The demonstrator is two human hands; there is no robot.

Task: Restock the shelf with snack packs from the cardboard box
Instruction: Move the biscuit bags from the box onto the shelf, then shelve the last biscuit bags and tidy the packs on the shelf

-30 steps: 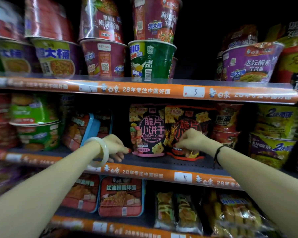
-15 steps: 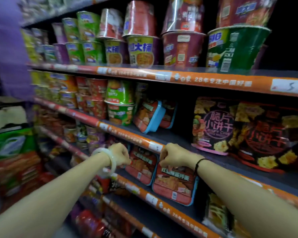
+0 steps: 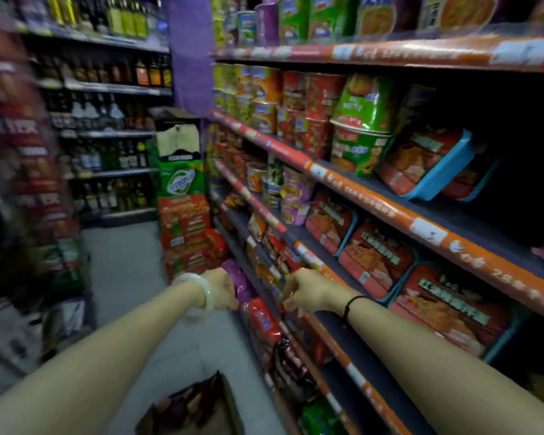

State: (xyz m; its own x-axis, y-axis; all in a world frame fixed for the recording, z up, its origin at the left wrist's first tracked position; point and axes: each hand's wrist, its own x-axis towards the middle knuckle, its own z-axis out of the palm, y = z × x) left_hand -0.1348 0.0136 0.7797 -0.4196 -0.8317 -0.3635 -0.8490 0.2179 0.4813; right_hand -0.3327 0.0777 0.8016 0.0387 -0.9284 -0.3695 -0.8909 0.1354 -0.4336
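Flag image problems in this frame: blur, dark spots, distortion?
Head view: motion blur smears the left racks worst; left hand and right hand fairly sharp; upper-right shelf recess is black shadow; orange shelf edge bows slightly from the wide lens.

You are looking down an aisle whose grey floor is running toward far racks, where dark bottles are standing in rows. A purple pillar is rising beside them. In front of it a green carton is sitting on stacked red cartons. To your right, green noodle cups are sitting two high just beside blue-rimmed noodle trays, which are leaning on edge. At your far left, red packaging is showing only as a blur.
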